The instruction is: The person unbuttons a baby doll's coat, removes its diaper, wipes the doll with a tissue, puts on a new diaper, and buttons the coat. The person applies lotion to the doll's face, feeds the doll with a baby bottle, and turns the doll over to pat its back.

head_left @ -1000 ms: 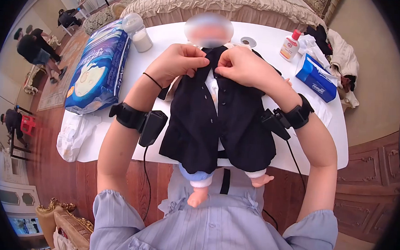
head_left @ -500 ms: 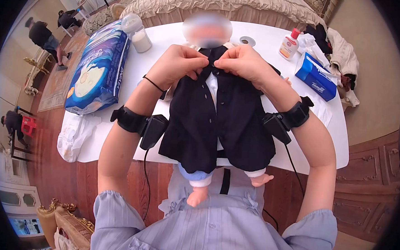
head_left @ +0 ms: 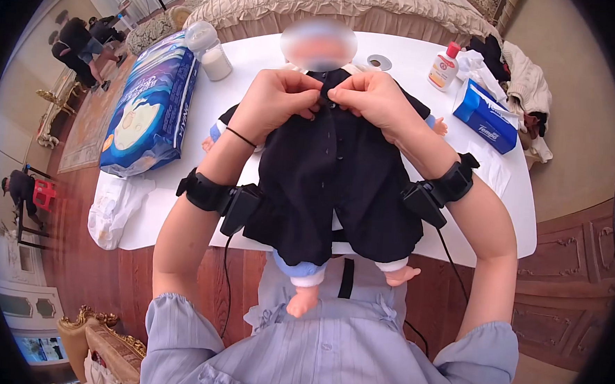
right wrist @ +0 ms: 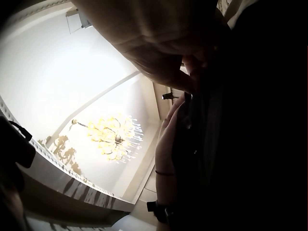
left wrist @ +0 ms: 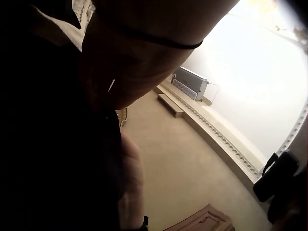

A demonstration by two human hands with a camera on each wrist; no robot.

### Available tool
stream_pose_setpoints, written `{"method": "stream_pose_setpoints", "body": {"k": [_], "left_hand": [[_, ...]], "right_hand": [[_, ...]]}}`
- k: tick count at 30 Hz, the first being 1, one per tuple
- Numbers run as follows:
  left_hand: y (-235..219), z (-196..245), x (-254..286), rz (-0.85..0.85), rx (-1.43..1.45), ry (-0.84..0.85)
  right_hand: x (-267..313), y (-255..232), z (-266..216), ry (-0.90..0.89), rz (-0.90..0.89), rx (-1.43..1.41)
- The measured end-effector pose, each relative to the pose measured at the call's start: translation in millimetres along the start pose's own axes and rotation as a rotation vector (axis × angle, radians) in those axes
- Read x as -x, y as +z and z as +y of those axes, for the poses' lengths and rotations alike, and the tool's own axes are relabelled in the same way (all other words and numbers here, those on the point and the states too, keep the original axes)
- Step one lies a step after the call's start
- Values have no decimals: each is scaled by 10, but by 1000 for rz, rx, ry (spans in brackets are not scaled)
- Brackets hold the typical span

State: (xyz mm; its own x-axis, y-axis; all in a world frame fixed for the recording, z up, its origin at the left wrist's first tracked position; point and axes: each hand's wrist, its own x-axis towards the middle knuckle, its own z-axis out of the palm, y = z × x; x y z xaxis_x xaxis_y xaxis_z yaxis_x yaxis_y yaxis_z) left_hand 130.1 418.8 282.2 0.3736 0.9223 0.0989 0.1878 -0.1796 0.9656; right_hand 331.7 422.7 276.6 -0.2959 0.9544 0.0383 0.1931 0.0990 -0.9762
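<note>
A baby doll (head_left: 303,303) lies on its back on the white table, its head at the far side and its feet over the near edge. It wears a black buttoned garment (head_left: 363,188) over light blue and white clothing. Near the collar, my left hand (head_left: 277,103) pinches one front edge of the garment. My right hand (head_left: 375,102) pinches the other edge close beside it, fingertips almost meeting. Small buttons run down the front below the hands. Both wrist views are dark, with the left hand (left wrist: 139,72) and right hand (right wrist: 149,43) against the black cloth.
On the left of the table (head_left: 146,225) lie a blue diaper pack (head_left: 148,107), a bottle of white powder or liquid (head_left: 217,62) and a white diaper (head_left: 115,210). At right stand a red-capped bottle (head_left: 443,67) and a blue tissue pack (head_left: 485,121). Clothes (head_left: 529,85) lie beyond.
The garment's two front edges have come together, covering the white gap seen between them earlier. Both hands stay near the collar, and the doll's arms now show at the sides.
</note>
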Motion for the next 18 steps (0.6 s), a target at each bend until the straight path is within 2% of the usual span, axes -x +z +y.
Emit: {"method": "stream_pose_setpoints", "body": {"k": [3,9,11,12,14,18], "left_hand": [[12,-6,26,36,79,-18],[61,-3,60,68,-21,43],[120,13,72,156,-194,111],[137,4,74,157,-193,111],[166,-18,71,237,-424,300],[217,-9,88,278,-500,354]], "right_hand": [[6,14,13,-11,26,10],[13,82,91,-82,83,-43],[31,82,74,-57,93,-96],[35,76,66,-58,92,-95],[50,58,33,35,48,-135],[91,16,-58,70,44,-99]]}}
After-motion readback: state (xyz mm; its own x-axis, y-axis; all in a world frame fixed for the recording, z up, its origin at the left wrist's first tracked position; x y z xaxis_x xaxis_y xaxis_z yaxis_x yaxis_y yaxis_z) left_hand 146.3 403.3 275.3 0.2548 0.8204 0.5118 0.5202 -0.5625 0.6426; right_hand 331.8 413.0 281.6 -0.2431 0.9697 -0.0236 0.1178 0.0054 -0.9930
